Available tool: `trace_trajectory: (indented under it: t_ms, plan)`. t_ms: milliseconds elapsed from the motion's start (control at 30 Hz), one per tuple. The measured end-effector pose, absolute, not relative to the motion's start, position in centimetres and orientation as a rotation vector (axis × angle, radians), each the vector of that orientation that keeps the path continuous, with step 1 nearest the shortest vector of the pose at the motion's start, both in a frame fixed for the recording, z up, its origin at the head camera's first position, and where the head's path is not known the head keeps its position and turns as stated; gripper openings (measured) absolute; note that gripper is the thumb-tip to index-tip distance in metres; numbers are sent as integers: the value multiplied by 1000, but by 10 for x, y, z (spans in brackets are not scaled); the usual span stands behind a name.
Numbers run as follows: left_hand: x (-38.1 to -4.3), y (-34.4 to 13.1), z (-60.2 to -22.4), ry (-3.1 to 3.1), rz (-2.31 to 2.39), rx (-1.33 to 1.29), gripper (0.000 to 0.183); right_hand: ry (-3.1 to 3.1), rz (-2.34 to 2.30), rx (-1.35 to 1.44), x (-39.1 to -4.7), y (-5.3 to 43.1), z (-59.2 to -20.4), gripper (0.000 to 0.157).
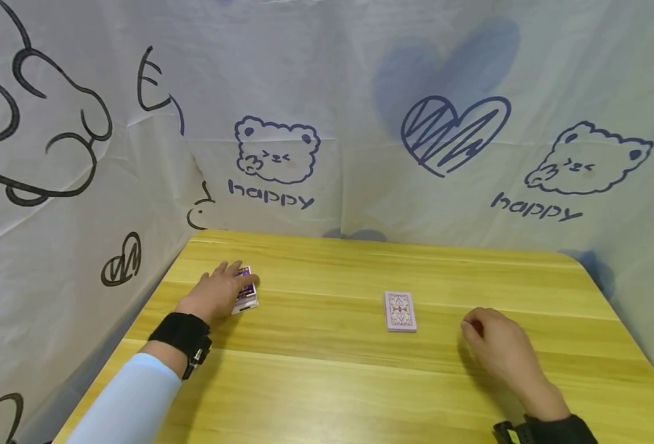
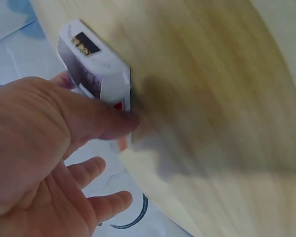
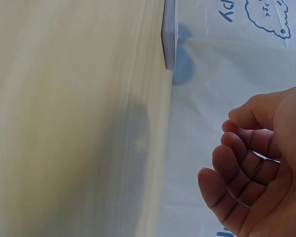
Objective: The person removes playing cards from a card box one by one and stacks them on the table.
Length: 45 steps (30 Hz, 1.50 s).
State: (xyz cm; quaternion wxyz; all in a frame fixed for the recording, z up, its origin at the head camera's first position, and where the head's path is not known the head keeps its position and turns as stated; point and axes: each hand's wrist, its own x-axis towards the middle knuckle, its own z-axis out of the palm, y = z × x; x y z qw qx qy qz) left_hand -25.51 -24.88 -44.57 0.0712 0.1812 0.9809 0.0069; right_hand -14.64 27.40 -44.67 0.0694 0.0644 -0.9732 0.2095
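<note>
At the far left of the table, my left hand (image 1: 218,291) reaches over a small card box (image 1: 246,302) with a dark purple face and white edges. In the left wrist view the thumb lies along one side of the box (image 2: 101,64) and a fingertip shows on its other side, so the hand pinches it; the end flap stands out, and the other fingers are spread. Near the middle sits a squared deck of playing cards (image 1: 400,312), patterned back up. To the right of that deck, my right hand (image 1: 501,348) hangs loosely curled above the table, holding nothing.
The yellow wood-grain table (image 1: 316,388) has a rounded far right corner. White cloth (image 1: 349,179) with drawn bears, hearts and lettering hangs behind it and along the sides. Both wrists wear black bands.
</note>
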Motion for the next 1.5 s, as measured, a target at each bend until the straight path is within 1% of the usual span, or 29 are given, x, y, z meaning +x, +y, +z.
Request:
trace_trajectory:
  t_ms: [167, 200, 300, 333, 600, 800, 967, 1200, 1333, 1500]
  plan:
    - [-257, -239, -442, 2906, 21, 505, 59, -2923, 633, 187, -147, 273, -452, 16]
    - [-257, -235, -442, 2895, 24, 507, 60, -2919, 632, 184, -147, 274, -453, 17]
    - [-254, -222, -442, 2867, 62, 515, 73, -2910, 627, 178, -147, 275, -456, 16]
    - [-253, -217, -443, 2862, 76, 520, 74, -2907, 625, 173, -147, 275, -457, 16]
    - [-237, -169, -453, 2828, 396, 544, 67, -2915, 644, 148, -147, 274, -460, 16]
    - [-223, -130, -456, 2774, 685, 608, 73, -2898, 700, 182, -148, 265, -461, 15]
    - [-212, -101, -457, 2758, 761, 721, 70, -2838, 840, 218, -154, 242, -454, 13]
    - [-199, -66, -460, 2850, 693, 824, 72, -2697, 1244, 230, -168, 185, -439, 6]
    - [-195, -57, -464, 2879, 694, 891, 68, -2692, 1435, 221, -174, 160, -438, 7]
    - [-195, -54, -462, 2911, 695, 928, 65, -2736, 1489, 158, -178, 153, -447, 8]
